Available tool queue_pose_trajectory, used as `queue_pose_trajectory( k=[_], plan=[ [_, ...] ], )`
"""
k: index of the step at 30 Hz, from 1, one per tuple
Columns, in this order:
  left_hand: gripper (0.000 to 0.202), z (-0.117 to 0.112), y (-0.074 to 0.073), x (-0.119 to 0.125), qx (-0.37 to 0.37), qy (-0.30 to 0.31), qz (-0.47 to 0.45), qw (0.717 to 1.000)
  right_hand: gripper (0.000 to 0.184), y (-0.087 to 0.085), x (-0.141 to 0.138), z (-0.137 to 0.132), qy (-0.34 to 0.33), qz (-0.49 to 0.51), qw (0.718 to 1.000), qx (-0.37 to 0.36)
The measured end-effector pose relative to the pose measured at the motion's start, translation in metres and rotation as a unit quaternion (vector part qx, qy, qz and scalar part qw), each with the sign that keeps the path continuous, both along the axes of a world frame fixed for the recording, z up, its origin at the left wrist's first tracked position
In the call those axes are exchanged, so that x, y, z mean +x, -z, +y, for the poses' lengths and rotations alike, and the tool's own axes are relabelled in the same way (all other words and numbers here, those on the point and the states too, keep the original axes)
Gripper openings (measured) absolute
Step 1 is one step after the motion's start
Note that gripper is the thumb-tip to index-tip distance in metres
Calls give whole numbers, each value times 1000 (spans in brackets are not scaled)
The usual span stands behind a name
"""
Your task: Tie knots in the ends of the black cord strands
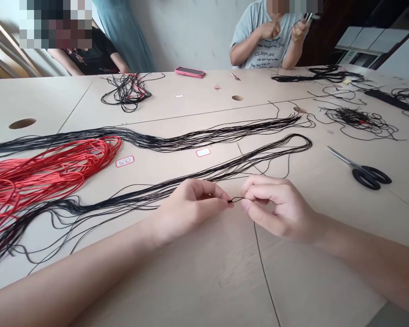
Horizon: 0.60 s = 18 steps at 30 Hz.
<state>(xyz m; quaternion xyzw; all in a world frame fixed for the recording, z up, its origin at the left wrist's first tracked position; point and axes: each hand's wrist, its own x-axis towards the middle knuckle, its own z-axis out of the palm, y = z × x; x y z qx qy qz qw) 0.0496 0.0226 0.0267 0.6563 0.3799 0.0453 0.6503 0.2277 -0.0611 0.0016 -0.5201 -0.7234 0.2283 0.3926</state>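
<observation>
Your left hand [189, 211] and right hand [277, 206] each pinch a thin black cord [236, 200], a small loop showing between them, above the pale wooden worktop [204, 281], just beside a long bundle of black cords [150, 195].

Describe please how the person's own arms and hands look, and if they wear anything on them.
The left hand and the right hand are bare: no gloves, rings or watch show. The forearms have no sleeves or markings.
</observation>
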Motion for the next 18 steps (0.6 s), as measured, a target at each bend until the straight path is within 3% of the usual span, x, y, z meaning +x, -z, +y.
queue_pose_trajectory(
  k=[4, 8, 13, 18],
  plan=[
    [22, -3, -1, 2, 25, 2, 7, 1000, 20, -2, 0, 0, 25, 31, 999, -7],
    [21, -4, -1, 3, 84, 32, 8, 996, 8, -4, -1, -1, 24, 68, 995, -71],
    [18, -8, 2, 2, 189, 34, -33, 981, 12, -4, -4, -2, 17, 79, 988, -133],
    [18, -9, 6, 0, 204, 26, -31, 978, 14, -6, -4, -3, 45, 99, 977, -186]
  ],
)
